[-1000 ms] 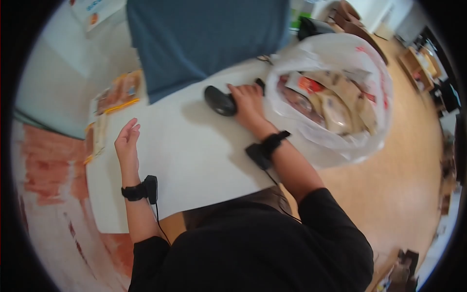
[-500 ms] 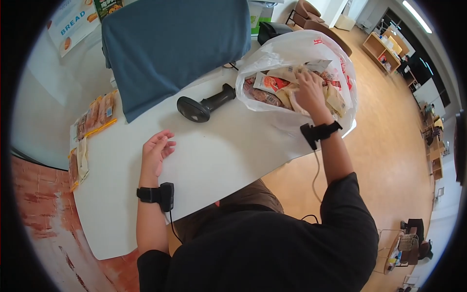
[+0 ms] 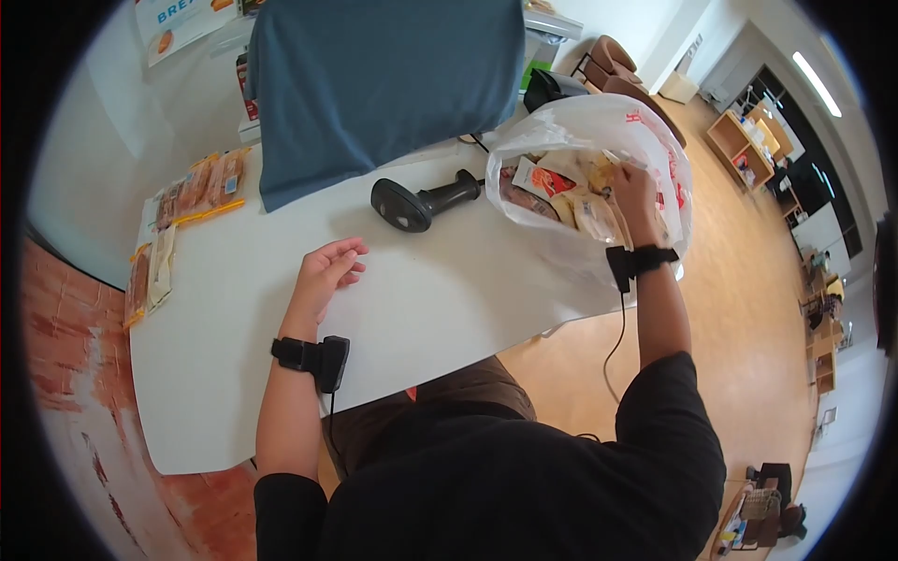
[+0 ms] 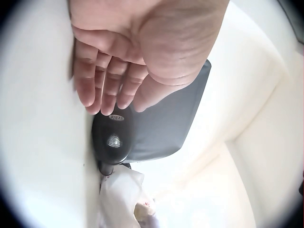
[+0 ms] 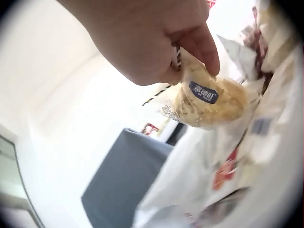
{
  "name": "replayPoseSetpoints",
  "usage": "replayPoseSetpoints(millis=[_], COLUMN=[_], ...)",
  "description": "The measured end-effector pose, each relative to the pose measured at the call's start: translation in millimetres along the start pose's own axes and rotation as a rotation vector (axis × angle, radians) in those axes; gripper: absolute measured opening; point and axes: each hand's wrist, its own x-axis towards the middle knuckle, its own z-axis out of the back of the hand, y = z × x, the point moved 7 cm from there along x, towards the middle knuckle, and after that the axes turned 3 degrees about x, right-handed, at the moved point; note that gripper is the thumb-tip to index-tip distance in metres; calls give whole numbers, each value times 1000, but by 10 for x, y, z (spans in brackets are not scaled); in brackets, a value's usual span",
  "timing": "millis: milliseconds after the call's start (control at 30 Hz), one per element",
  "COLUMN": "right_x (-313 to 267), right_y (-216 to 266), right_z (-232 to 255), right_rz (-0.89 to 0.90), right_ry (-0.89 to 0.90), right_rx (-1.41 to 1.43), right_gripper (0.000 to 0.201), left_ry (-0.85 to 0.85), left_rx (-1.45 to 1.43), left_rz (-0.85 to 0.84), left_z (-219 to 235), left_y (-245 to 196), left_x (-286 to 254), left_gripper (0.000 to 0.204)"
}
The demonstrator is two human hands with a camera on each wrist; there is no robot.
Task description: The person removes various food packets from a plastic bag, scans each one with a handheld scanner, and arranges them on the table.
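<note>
My right hand [image 3: 638, 208] is at the mouth of a white plastic bag [image 3: 599, 117]. In the right wrist view its thumb and fingers pinch the gathered top of a clear bread packet [image 5: 223, 102], which has yellowish food inside, a dark blue label and a striped edge. More food packets [image 3: 552, 180] fill the bag below. My left hand [image 3: 325, 280] hangs over the white table [image 3: 393, 309], fingers loosely bent and holding nothing. Beyond it lies a black handheld barcode scanner [image 3: 404, 207], its handle toward the bag.
A blue-grey cloth [image 3: 383, 93] covers a boxy object at the table's back. Packs of sausage-like food [image 3: 206, 187] with orange edges lie along the left side. A black object [image 3: 552, 89] stands behind the bag. Wooden floor [image 3: 561, 365] lies to the right.
My right hand has left the scanner, reached into the plastic bag and taken hold of the bread packet. My left hand has moved rightward over the table.
</note>
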Motion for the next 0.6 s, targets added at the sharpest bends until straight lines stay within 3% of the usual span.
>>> replayPoseSetpoints(millis=[33, 133, 233, 367, 433, 500, 567, 600], right_x=[-1, -164, -484, -983, -1236, -1480, -1698, -1793], right_y=[97, 290, 913, 1783, 2255, 2634, 2817, 2869], right_z=[26, -57, -131, -320, -421, -608, -908, -1031], right_rz=[100, 80, 93, 320, 554, 926, 1095, 1141], right_ry=[-26, -36, 54, 111, 57, 14, 229, 378], right_rx=[52, 544, 919, 770, 817, 765, 749, 769], right_gripper=[22, 20, 18, 16, 17, 18, 21, 25], left_ry=[3, 2, 48, 101, 180, 261, 259, 119], left_rx=[12, 23, 62, 50, -87, -394, -575, -485], left_rz=[1, -7, -6, 9, -20, -53, -52, -81], left_z=[-6, -31, -42, -102, -47, -82, -98, -31], left_y=[3, -7, 24, -45, -13, -110, -172, -169], left_x=[0, -16, 13, -77, -38, -71, -99, -85], left_gripper=[30, 28, 25, 25, 33, 39, 44, 43])
